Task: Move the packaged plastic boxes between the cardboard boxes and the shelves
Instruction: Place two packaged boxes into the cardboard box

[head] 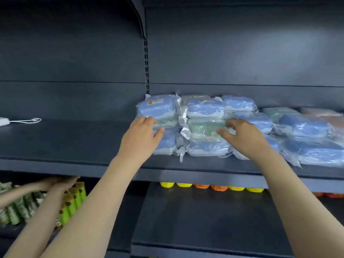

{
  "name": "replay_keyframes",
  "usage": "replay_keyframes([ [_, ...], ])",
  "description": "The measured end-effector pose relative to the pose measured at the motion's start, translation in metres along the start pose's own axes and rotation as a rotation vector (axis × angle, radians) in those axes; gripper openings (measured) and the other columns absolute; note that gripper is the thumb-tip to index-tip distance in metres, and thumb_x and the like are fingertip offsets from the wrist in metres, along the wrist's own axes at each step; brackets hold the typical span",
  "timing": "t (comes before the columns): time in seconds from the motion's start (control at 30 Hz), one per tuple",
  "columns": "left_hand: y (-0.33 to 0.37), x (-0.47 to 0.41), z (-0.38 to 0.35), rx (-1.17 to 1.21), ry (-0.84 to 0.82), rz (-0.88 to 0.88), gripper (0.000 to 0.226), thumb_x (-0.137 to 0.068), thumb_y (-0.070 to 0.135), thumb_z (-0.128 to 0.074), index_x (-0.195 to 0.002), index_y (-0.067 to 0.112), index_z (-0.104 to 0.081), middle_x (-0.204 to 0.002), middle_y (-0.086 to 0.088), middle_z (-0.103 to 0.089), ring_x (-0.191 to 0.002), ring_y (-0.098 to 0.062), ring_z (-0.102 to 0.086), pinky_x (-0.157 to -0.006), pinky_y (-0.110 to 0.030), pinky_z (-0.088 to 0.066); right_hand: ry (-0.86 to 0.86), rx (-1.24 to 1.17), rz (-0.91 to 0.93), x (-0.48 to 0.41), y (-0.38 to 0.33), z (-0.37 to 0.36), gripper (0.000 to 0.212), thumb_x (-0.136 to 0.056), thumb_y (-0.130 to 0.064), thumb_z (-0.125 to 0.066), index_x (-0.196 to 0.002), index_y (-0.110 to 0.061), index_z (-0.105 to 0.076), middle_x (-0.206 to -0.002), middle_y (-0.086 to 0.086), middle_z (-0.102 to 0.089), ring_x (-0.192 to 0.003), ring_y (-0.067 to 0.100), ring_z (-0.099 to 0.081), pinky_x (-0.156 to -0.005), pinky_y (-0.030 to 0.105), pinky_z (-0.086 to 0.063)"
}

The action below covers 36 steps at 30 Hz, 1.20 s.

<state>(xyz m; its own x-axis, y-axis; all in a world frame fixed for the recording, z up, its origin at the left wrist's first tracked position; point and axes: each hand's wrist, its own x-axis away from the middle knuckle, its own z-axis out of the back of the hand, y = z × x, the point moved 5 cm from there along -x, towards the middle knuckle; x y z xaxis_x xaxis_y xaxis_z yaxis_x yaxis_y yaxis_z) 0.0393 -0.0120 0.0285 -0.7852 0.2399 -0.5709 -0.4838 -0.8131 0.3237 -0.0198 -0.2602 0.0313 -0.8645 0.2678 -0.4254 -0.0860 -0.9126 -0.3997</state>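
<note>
Packaged boxes (204,108): over ten, exact count unclear. Own hands (141,135): two. Other person's hands (63,181): two. Cord (26,120): one.

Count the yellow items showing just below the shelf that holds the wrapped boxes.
4. Two yellow items start the row at left; two more follow the orange pair. The shelf edge hides their tops, so others may be hidden.

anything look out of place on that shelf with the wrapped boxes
A small white item with a looped cord lies alone at the shelf's far left, unlike the stock. On the right, the front packaged boxes lean forward near the edge instead of stacking squarely like the middle stacks.
</note>
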Motion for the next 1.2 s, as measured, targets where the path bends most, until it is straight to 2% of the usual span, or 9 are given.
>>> replay_keyframes([
  [0.13,-0.041,-0.028,-0.013,0.054,0.037,0.117,0.039,-0.095,0.038,-0.046,-0.115,0.006,-0.055,-0.113,-0.011,-0.055,-0.105,-0.029,-0.050,-0.084,-0.037,-0.043,0.101,-0.101,-0.147,-0.021,0.001,-0.004,0.050,-0.092,-0.046,-0.053,-0.124,-0.008,-0.057,-0.128,0.008,-0.058,-0.116,0.027,-0.053,-0.084,0.029,-0.036],
  [0.33,-0.074,-0.040,-0.054,-0.012,-0.249,0.285,0.068,-0.088,0.065,-0.036,-0.107,0.003,-0.054,-0.110,-0.015,-0.059,-0.102,-0.032,-0.053,-0.080,-0.035,-0.042,0.005,-0.192,-0.315,-0.037,-0.001,-0.015,0.065,-0.091,-0.053,-0.049,-0.118,0.006,-0.056,-0.116,0.021,-0.062,-0.106,0.034,-0.055,-0.087,0.038,-0.041],
  [0.47,-0.077,-0.037,-0.063,0.126,-0.342,0.360,0.081,-0.078,0.078,-0.035,-0.113,0.007,-0.053,-0.110,-0.009,-0.058,-0.102,-0.030,-0.056,-0.076,-0.032,-0.042,-0.038,-0.304,-0.407,-0.038,0.002,-0.027,0.063,-0.086,-0.059,-0.053,-0.120,-0.006,-0.057,-0.097,0.004,-0.062,-0.096,0.022,-0.050,-0.080,0.030,-0.033],
  [0.57,-0.076,-0.037,-0.062,0.205,-0.338,0.396,0.088,-0.075,0.076,-0.046,-0.122,0.002,-0.042,-0.111,-0.008,-0.052,-0.102,-0.028,-0.053,-0.071,-0.032,-0.042,-0.085,-0.351,-0.465,-0.037,0.005,-0.032,0.075,-0.078,-0.067,-0.056,-0.127,-0.009,-0.053,-0.111,0.003,-0.060,-0.102,0.023,-0.050,-0.084,0.032,-0.035],
  [0.67,-0.076,-0.036,-0.063,0.437,-0.300,0.430,0.075,-0.071,0.064,-0.065,-0.112,0.009,-0.035,-0.116,-0.006,-0.049,-0.097,-0.022,-0.050,-0.059,-0.028,-0.037,-0.094,-0.299,-0.482,-0.038,0.006,-0.029,0.084,-0.074,-0.071,-0.057,-0.128,-0.006,-0.051,-0.121,0.007,-0.057,-0.104,0.025,-0.052,-0.083,0.033,-0.037],
  [0.9,-0.078,-0.027,-0.063,0.786,-0.097,0.516,0.068,-0.067,0.039,-0.082,-0.111,0.015,-0.037,-0.127,-0.006,-0.044,-0.102,-0.019,-0.052,-0.072,-0.029,-0.042,0.023,-0.401,-0.505,-0.030,0.003,-0.024,0.071,-0.072,-0.062,-0.068,-0.104,0.001,-0.060,-0.091,0.005,-0.059,-0.085,0.022,-0.056,-0.070,0.030,-0.037],
  [1.03,-0.088,-0.020,-0.062,0.917,-0.044,0.607,0.101,-0.052,0.050,-0.086,-0.133,0.010,-0.041,-0.134,-0.007,-0.047,-0.111,-0.023,-0.056,-0.090,-0.036,-0.048,0.104,-0.435,-0.507,-0.021,-0.008,-0.014,0.059,-0.071,-0.055,-0.074,-0.066,-0.013,-0.033,-0.067,0.000,-0.030,-0.059,0.018,-0.033,-0.051,0.028,-0.023],
  [1.1,-0.089,-0.016,-0.058,0.960,-0.015,0.614,0.091,-0.047,0.056,-0.085,-0.121,0.013,-0.055,-0.125,-0.007,-0.056,-0.099,-0.020,-0.062,-0.076,-0.030,-0.051,0.133,-0.467,-0.500,-0.017,-0.010,-0.011,0.059,-0.069,-0.054,-0.076,-0.065,-0.014,-0.032,-0.072,0.001,-0.031,-0.064,0.018,-0.034,-0.050,0.029,-0.022],
  [1.2,-0.084,-0.010,-0.055,1.042,0.000,0.628,0.059,-0.070,0.037,-0.081,-0.116,0.009,-0.056,-0.113,-0.003,-0.062,-0.088,-0.013,-0.061,-0.064,-0.020,-0.042,0.156,-0.560,-0.556,-0.010,-0.004,-0.012,0.058,-0.065,-0.056,-0.077,-0.084,-0.008,-0.050,-0.103,0.009,-0.050,-0.086,0.023,-0.047,-0.060,0.029,-0.034],
])
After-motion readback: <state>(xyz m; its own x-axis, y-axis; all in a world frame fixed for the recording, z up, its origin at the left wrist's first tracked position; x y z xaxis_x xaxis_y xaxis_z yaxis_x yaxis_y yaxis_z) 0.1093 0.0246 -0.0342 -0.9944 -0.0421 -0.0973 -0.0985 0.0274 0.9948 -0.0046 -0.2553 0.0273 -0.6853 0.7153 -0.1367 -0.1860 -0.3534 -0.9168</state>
